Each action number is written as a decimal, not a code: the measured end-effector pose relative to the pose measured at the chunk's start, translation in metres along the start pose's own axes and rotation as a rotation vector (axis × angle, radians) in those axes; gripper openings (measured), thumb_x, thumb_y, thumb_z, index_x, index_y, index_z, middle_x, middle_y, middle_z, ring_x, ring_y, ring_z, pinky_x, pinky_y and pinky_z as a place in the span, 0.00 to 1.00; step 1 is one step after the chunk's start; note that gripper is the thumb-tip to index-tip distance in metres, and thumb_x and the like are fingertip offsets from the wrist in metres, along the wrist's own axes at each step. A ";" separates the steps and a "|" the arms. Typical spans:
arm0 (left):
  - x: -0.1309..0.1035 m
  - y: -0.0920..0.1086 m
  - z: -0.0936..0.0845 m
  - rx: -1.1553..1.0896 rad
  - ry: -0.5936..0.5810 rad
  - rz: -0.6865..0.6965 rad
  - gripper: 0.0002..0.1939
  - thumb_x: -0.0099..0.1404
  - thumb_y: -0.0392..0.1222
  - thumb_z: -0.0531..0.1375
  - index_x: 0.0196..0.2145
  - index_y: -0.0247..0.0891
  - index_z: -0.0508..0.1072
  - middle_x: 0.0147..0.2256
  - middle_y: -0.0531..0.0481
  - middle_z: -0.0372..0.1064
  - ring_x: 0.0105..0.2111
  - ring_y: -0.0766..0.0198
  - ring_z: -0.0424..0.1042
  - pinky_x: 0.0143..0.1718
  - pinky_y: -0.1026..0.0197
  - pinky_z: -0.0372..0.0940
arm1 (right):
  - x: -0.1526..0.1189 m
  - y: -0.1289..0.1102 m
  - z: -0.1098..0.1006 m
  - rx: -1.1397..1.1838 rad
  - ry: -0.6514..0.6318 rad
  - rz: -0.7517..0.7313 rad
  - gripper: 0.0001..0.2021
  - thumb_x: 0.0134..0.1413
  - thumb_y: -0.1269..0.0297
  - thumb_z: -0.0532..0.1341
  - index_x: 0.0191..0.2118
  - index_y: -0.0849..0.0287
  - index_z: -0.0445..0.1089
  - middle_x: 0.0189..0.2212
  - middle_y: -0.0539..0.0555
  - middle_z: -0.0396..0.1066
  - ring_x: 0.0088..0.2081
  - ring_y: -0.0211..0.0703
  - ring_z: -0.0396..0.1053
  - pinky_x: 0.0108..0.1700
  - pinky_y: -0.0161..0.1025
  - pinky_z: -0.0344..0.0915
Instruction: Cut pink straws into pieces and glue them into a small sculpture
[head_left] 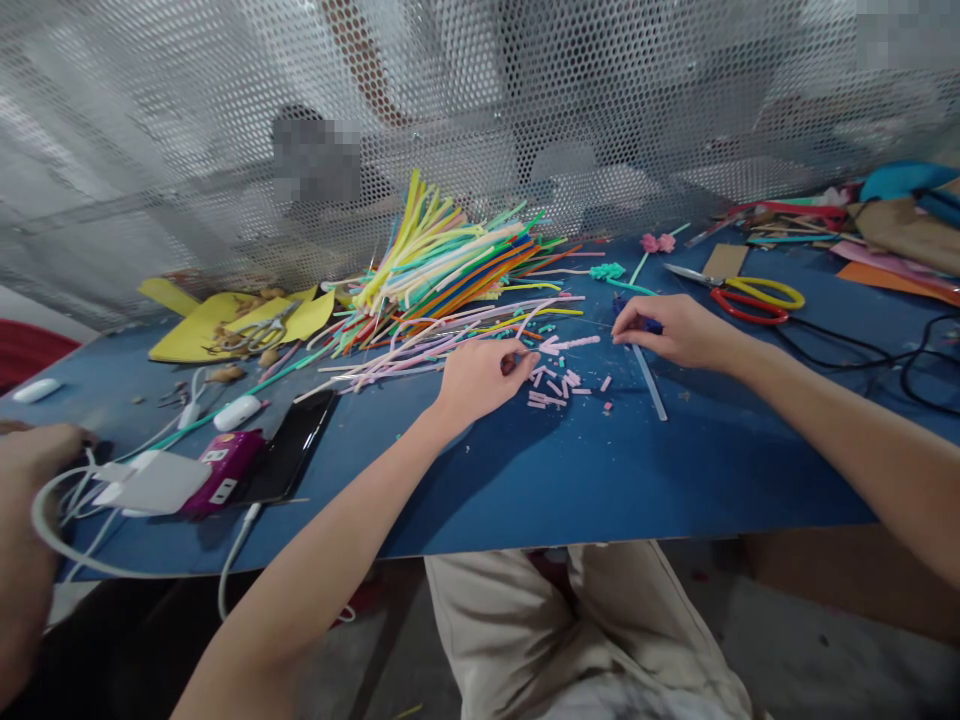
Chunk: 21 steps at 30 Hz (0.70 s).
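Note:
My left hand [487, 378] is closed in a pinch at the near edge of a heap of short pink pipe-cleaner pieces [553, 392]; what its fingertips hold is too small to make out. Between my two hands lies a fuzzy pale pink pipe-cleaner piece [581, 342]. My right hand [669, 328] also pinches with thumb and forefinger, and anything in them cannot be made out. Behind and under that hand is a dark blue tool [619, 303], partly hidden, which looks like a glue gun. A translucent glue stick [651, 388] juts out toward me.
A pile of coloured pipe cleaners [442, 265] lies at the back. Scissors [750, 293] and a black cable [847, 348] are to the right. A phone [289, 450], a purple power block [221, 472] and white cables lie left, near another person's hand [41, 455]. A perforated metal screen [480, 110] stands behind.

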<state>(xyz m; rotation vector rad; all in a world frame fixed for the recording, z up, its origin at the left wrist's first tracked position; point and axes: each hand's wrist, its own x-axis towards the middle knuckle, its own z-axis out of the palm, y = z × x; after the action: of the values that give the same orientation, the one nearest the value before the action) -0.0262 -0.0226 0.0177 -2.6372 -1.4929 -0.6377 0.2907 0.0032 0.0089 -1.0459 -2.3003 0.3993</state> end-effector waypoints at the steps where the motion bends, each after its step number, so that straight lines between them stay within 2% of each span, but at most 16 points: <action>1: 0.000 0.000 0.000 -0.010 0.003 0.005 0.19 0.71 0.55 0.56 0.31 0.41 0.78 0.24 0.52 0.73 0.26 0.65 0.70 0.27 0.63 0.52 | -0.001 -0.002 0.000 0.028 0.012 -0.003 0.12 0.60 0.50 0.62 0.41 0.51 0.74 0.36 0.52 0.79 0.37 0.47 0.75 0.44 0.45 0.68; 5: -0.001 0.000 0.000 -0.092 0.097 0.054 0.16 0.71 0.52 0.57 0.35 0.41 0.80 0.24 0.53 0.72 0.27 0.66 0.71 0.30 0.64 0.57 | -0.003 -0.015 0.005 0.127 0.082 0.009 0.16 0.59 0.50 0.65 0.50 0.50 0.74 0.37 0.51 0.81 0.43 0.49 0.78 0.51 0.48 0.70; 7: -0.003 0.001 -0.002 -0.147 0.183 0.143 0.14 0.70 0.49 0.58 0.36 0.41 0.80 0.24 0.52 0.72 0.27 0.66 0.71 0.33 0.64 0.60 | -0.003 -0.025 0.011 0.193 0.116 0.039 0.18 0.57 0.50 0.66 0.51 0.50 0.74 0.37 0.51 0.82 0.45 0.51 0.79 0.53 0.50 0.70; 10: -0.008 0.006 -0.007 -0.181 0.300 0.337 0.11 0.70 0.46 0.58 0.36 0.42 0.79 0.21 0.54 0.70 0.25 0.68 0.69 0.35 0.64 0.62 | -0.004 -0.041 0.022 0.370 0.097 0.092 0.22 0.56 0.52 0.68 0.54 0.51 0.72 0.37 0.52 0.82 0.44 0.52 0.80 0.53 0.50 0.72; 13: -0.012 0.012 -0.011 -0.106 0.291 0.448 0.10 0.70 0.49 0.61 0.38 0.44 0.80 0.21 0.54 0.70 0.24 0.68 0.67 0.34 0.64 0.62 | -0.005 -0.056 0.033 0.561 0.045 0.129 0.25 0.56 0.54 0.68 0.58 0.51 0.69 0.39 0.53 0.82 0.42 0.51 0.80 0.48 0.48 0.75; 16: -0.014 0.014 -0.010 -0.034 0.247 0.491 0.12 0.70 0.53 0.61 0.42 0.47 0.81 0.22 0.54 0.72 0.24 0.68 0.66 0.34 0.63 0.61 | -0.007 -0.068 0.040 0.642 0.052 0.144 0.31 0.55 0.55 0.69 0.63 0.53 0.65 0.38 0.54 0.82 0.42 0.51 0.80 0.48 0.49 0.76; 21: -0.015 0.013 -0.003 -0.036 0.395 0.623 0.09 0.68 0.49 0.65 0.45 0.48 0.79 0.25 0.57 0.74 0.24 0.70 0.65 0.31 0.64 0.57 | -0.010 -0.080 0.039 0.584 0.060 0.163 0.36 0.54 0.54 0.70 0.67 0.52 0.61 0.37 0.53 0.82 0.42 0.53 0.81 0.49 0.51 0.76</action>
<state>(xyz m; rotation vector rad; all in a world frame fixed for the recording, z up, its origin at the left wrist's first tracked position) -0.0232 -0.0426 0.0171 -2.5729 -0.5202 -1.0218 0.2248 -0.0581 0.0126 -0.9217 -1.8682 1.0163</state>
